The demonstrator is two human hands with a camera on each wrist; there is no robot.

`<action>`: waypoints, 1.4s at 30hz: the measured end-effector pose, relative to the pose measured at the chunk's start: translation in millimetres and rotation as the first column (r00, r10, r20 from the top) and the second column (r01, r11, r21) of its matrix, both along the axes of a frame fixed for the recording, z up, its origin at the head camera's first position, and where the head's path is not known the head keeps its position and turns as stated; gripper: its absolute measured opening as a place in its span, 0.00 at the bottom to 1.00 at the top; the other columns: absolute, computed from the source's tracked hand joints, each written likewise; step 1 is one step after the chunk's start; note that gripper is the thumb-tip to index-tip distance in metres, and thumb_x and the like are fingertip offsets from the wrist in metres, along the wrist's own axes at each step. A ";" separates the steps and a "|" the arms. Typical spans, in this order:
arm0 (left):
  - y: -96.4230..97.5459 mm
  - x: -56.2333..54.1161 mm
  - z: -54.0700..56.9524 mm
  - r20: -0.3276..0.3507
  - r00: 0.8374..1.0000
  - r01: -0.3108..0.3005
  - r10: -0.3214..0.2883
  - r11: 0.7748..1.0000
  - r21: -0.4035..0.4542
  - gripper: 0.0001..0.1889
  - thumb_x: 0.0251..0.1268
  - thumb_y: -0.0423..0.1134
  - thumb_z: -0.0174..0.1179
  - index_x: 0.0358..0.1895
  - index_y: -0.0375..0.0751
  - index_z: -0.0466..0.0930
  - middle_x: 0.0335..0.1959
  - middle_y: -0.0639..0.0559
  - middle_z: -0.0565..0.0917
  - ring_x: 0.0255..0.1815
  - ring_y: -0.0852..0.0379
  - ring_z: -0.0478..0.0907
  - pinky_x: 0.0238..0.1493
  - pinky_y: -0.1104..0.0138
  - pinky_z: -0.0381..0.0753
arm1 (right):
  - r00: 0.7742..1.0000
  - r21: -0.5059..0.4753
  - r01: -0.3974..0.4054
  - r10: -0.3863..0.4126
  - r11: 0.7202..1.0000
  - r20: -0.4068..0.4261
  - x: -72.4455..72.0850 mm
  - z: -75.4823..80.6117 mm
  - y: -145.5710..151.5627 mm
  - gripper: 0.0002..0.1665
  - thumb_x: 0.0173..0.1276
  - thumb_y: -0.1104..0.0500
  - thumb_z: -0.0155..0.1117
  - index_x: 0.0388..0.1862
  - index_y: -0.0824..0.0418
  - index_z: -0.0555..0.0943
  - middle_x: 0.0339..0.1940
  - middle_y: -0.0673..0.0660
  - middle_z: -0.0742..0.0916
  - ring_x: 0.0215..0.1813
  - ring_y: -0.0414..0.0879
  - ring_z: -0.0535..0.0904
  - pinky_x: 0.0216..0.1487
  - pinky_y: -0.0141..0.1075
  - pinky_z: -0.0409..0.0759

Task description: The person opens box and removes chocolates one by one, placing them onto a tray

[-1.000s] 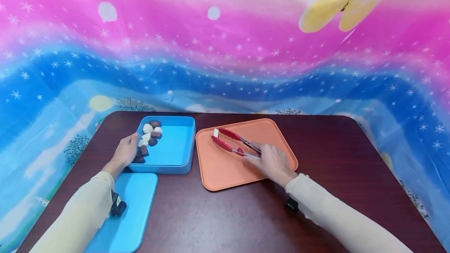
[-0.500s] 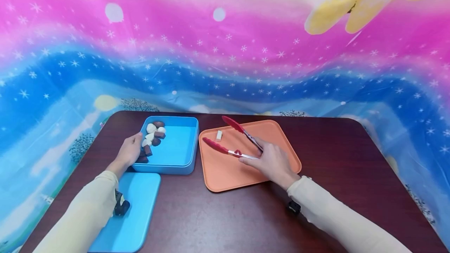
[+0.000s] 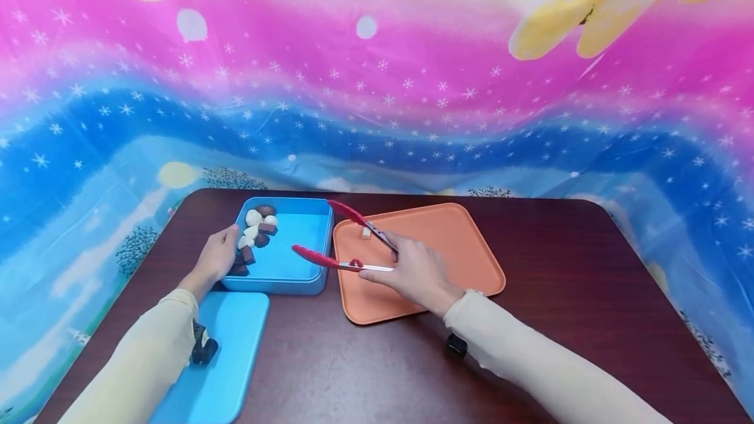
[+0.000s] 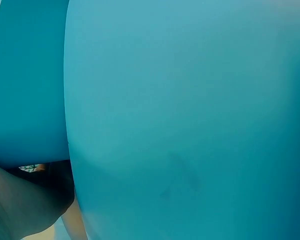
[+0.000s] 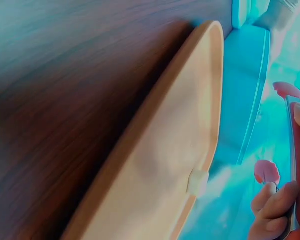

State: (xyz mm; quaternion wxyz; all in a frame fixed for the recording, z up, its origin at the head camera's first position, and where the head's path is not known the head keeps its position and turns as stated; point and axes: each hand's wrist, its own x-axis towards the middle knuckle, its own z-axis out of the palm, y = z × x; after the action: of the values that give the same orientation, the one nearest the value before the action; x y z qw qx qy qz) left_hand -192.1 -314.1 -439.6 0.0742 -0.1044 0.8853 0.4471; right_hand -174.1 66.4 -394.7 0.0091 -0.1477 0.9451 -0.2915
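Note:
My right hand (image 3: 415,273) holds red-tipped metal tongs (image 3: 318,258) with their arms spread. Nothing sits between the tips, which overlap the right side of a blue box (image 3: 294,286). A small white block (image 3: 366,233) lies on the orange tray (image 3: 383,306), behind the tongs' arms. The right wrist view shows this white block (image 5: 197,182) near the tray's rim. At the box's left wall, my left hand (image 3: 215,254) grips the side by its rim. Several brown and white chocolate-like pieces (image 3: 253,231) are gathered along the left inside of the box.
A flat blue lid (image 3: 235,345) lies in front of the box, under my left forearm. The dark wooden table (image 3: 353,371) carries everything, and a colourful printed cloth (image 3: 377,103) hangs around its back and sides.
The tongs have spread and released the white block onto the tray. My right hand has carried them left, from over the tray to the box's right side. My left hand stays put.

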 end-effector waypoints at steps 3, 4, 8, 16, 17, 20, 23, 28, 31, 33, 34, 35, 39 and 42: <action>-0.4 0.3 -0.4 0.003 1.000 -0.001 0.001 1.000 -0.012 0.37 0.83 0.61 0.23 0.66 0.34 0.69 0.41 0.44 0.77 0.41 0.50 0.78 0.43 0.64 0.83 | 1.000 -0.001 -0.028 0.028 1.000 0.002 -1.8 -0.9 -12.8 0.45 0.50 0.27 0.75 0.62 0.50 0.80 0.19 0.49 0.74 0.22 0.44 0.68 0.20 0.35 0.61; -0.3 0.4 -0.6 0.004 1.000 0.001 -0.001 1.000 -0.007 0.37 0.82 0.61 0.23 0.67 0.34 0.68 0.41 0.43 0.79 0.42 0.50 0.78 0.43 0.64 0.84 | 0.999 0.001 -0.036 0.036 0.999 0.001 -2.3 -1.4 -16.7 0.47 0.51 0.27 0.75 0.64 0.50 0.80 0.18 0.49 0.74 0.22 0.44 0.68 0.20 0.35 0.60; -0.1 1.4 -0.9 0.022 1.000 -0.005 0.005 1.000 -0.004 0.38 0.82 0.62 0.23 0.71 0.34 0.67 0.44 0.39 0.82 0.44 0.47 0.80 0.46 0.60 0.86 | 0.998 0.012 -0.057 0.057 0.998 0.005 -3.8 -4.0 -29.6 0.51 0.52 0.26 0.74 0.70 0.49 0.76 0.19 0.48 0.75 0.23 0.43 0.69 0.19 0.34 0.61; 2.3 -0.7 -0.2 0.021 1.000 -0.011 0.011 1.000 0.007 0.38 0.82 0.62 0.23 0.68 0.33 0.68 0.40 0.42 0.80 0.44 0.48 0.80 0.46 0.60 0.86 | 0.999 0.008 -0.049 0.048 0.999 0.018 -9.5 -9.4 -43.1 0.49 0.52 0.26 0.74 0.67 0.50 0.77 0.15 0.47 0.71 0.19 0.43 0.67 0.17 0.33 0.59; 2.2 -0.9 0.1 0.017 1.000 -0.010 0.010 1.000 0.014 0.38 0.82 0.63 0.23 0.66 0.33 0.69 0.39 0.43 0.81 0.43 0.48 0.80 0.45 0.62 0.85 | 0.998 0.004 -0.051 0.051 0.999 0.025 -9.8 -9.6 -44.7 0.49 0.52 0.26 0.73 0.68 0.50 0.77 0.15 0.47 0.71 0.18 0.43 0.67 0.17 0.33 0.58; 1.4 -0.4 0.1 0.019 1.000 -0.012 0.012 1.000 0.010 0.39 0.81 0.63 0.23 0.67 0.32 0.69 0.38 0.42 0.82 0.45 0.44 0.80 0.48 0.57 0.86 | 0.998 -0.006 -0.051 0.051 0.999 0.041 -10.6 -9.7 -50.3 0.50 0.52 0.26 0.73 0.69 0.49 0.76 0.14 0.48 0.70 0.17 0.44 0.67 0.16 0.33 0.59; 1.0 0.5 -0.1 0.030 0.999 -0.012 0.013 0.999 -0.031 0.40 0.82 0.62 0.21 0.71 0.29 0.64 0.42 0.38 0.78 0.54 0.37 0.77 0.58 0.46 0.82 | 0.997 -0.010 -0.053 0.054 0.999 0.050 -12.1 -9.1 -56.3 0.49 0.52 0.25 0.73 0.67 0.50 0.77 0.14 0.48 0.70 0.17 0.43 0.68 0.16 0.33 0.60; 1.9 -1.3 -1.6 0.019 1.000 0.000 0.001 0.999 -0.047 0.39 0.82 0.62 0.21 0.63 0.31 0.71 0.40 0.39 0.81 0.50 0.42 0.79 0.54 0.50 0.83 | 0.997 -0.032 -0.047 0.049 0.998 0.059 -17.8 -8.8 -65.7 0.49 0.53 0.25 0.71 0.66 0.53 0.77 0.14 0.48 0.70 0.16 0.44 0.67 0.15 0.33 0.61; 2.1 -0.8 -3.0 0.019 1.000 0.005 -0.004 0.999 -0.041 0.39 0.82 0.62 0.22 0.65 0.32 0.71 0.40 0.41 0.83 0.49 0.46 0.81 0.52 0.53 0.84 | 0.997 -0.037 -0.043 0.045 0.998 0.065 -20.3 -10.3 -71.0 0.47 0.53 0.26 0.72 0.63 0.54 0.78 0.13 0.49 0.71 0.15 0.44 0.68 0.15 0.33 0.62; 2.0 -0.6 -3.1 0.023 1.000 0.004 -0.004 0.999 -0.032 0.39 0.82 0.62 0.22 0.66 0.33 0.71 0.42 0.42 0.84 0.49 0.46 0.81 0.53 0.53 0.85 | 0.996 -0.034 -0.046 0.048 0.998 0.070 -21.7 -10.9 -74.1 0.48 0.53 0.27 0.73 0.64 0.55 0.77 0.13 0.49 0.72 0.15 0.44 0.69 0.16 0.34 0.64; 2.1 -0.4 -3.0 0.027 1.000 0.001 0.000 1.000 -0.030 0.39 0.82 0.62 0.22 0.69 0.33 0.69 0.44 0.40 0.83 0.50 0.44 0.81 0.54 0.51 0.85 | 0.996 -0.026 -0.049 0.051 0.998 0.073 -22.4 -10.7 -75.4 0.49 0.53 0.27 0.73 0.66 0.55 0.77 0.13 0.49 0.72 0.15 0.44 0.69 0.16 0.34 0.65; 2.2 -0.6 -2.8 0.029 1.000 0.001 0.000 0.999 -0.034 0.39 0.82 0.62 0.21 0.70 0.33 0.67 0.43 0.38 0.82 0.52 0.43 0.80 0.55 0.50 0.84 | 0.996 -0.014 -0.053 0.054 0.998 0.070 -23.3 -10.7 -76.7 0.50 0.54 0.26 0.72 0.67 0.55 0.76 0.13 0.48 0.72 0.15 0.44 0.69 0.16 0.34 0.64; 1.6 -0.8 -2.3 0.033 0.999 -0.002 0.003 0.999 -0.044 0.39 0.82 0.62 0.21 0.71 0.33 0.66 0.44 0.36 0.80 0.52 0.40 0.79 0.55 0.50 0.83 | 0.997 0.030 -0.055 0.053 0.998 0.057 -27.3 -10.3 -82.1 0.55 0.55 0.26 0.72 0.75 0.54 0.71 0.11 0.48 0.70 0.13 0.44 0.65 0.15 0.34 0.61; 2.4 -1.0 -3.0 0.028 1.000 -0.009 0.010 0.999 -0.051 0.38 0.82 0.62 0.22 0.63 0.33 0.71 0.41 0.40 0.80 0.48 0.44 0.79 0.49 0.55 0.84 | 0.997 0.063 -0.054 0.051 0.997 0.053 -30.5 -11.2 -85.2 0.55 0.54 0.26 0.71 0.74 0.53 0.72 0.11 0.48 0.69 0.14 0.44 0.65 0.15 0.34 0.61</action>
State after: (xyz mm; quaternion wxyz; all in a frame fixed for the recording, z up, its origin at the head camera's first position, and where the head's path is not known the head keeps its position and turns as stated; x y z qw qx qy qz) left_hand -193.1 -311.7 -442.6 0.0820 -0.1170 0.8948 0.4231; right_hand -204.6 -18.8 -405.9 0.0458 -0.1645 0.9493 -0.2641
